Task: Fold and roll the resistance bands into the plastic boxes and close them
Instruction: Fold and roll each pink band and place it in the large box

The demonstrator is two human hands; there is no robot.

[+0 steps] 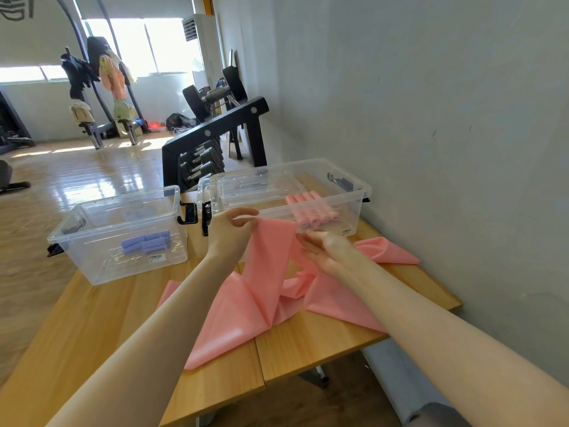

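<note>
A long pink resistance band [243,306] lies crumpled across the wooden table [92,318]. My left hand [229,231] pinches the band's raised upper edge. My right hand [326,246] lies open with flat fingers against the band just to the right. Behind the hands stands an open clear plastic box [354,208] holding several rolled pink bands [311,211]. A second open clear box [101,260] at the left holds a few rolled purple bands [146,241].
A clear lid [246,186] stands behind the right box. A black dumbbell rack [212,140] is beyond the table, and a grey wall [431,118] runs along the right. A grey-blue mat [397,374] lies on the floor under the table's right edge.
</note>
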